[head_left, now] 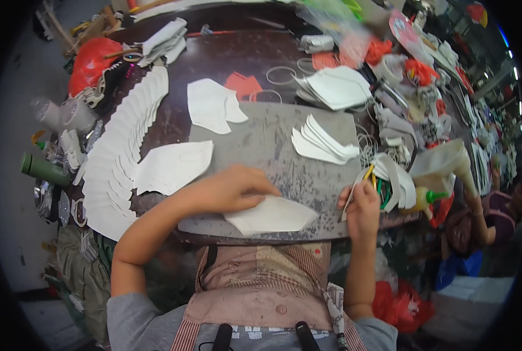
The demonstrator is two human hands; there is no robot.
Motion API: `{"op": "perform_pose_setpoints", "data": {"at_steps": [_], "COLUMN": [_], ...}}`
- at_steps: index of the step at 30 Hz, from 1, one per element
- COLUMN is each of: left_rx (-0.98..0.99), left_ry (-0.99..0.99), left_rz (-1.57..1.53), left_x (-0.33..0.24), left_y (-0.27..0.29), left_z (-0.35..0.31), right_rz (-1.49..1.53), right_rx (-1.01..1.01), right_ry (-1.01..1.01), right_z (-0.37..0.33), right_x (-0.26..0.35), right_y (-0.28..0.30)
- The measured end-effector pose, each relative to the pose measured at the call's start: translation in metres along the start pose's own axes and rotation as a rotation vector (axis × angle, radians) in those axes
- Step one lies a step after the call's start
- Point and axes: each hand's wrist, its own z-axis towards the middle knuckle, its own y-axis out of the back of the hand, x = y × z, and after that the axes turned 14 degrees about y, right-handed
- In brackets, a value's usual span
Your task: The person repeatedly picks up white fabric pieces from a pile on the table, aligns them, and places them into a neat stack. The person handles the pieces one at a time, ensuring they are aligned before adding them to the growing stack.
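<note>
My left hand (240, 188) reaches over a white cut-out piece (278, 217) lying on a worn grey board (249, 158). Its bent fingers rest at the piece's upper edge, apart from the thumb. On the right, my right hand (363, 205) is raised by the board's edge, with thumb and fingers pinched on a thin pale strip (347, 206) seen edge-on. Close to that hand is a holder with green-handled tools, a yellow stick (368, 171) and curved white pieces (397, 178). Another white piece (176, 165) lies beyond my left forearm.
Overlapping white pieces (116, 158) fan along the left. A notched piece (211, 105), a small stack (322, 141) and a larger stack (337, 88) lie farther back. A yellow bottle with green tip (431, 198) and clutter stand right; a green flask (44, 169) left. Another person (498, 216) is at far right.
</note>
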Motion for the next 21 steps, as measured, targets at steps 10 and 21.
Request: {"op": "perform_pose_setpoints", "data": {"at_steps": [10, 21], "left_rx": [-0.712, -0.885], "left_ry": [0.021, 0.067], "left_rz": [0.445, 0.194], "left_x": [0.010, 0.030], "left_y": [-0.096, -0.126], "left_z": [-0.084, -0.094], "right_rz": [-0.521, -0.633], "right_rx": [0.734, 0.932], "right_ry": [-0.341, -0.472], "right_z": [-0.023, -0.020], "right_x": [0.047, -0.013], "right_y": [-0.094, -0.118]}}
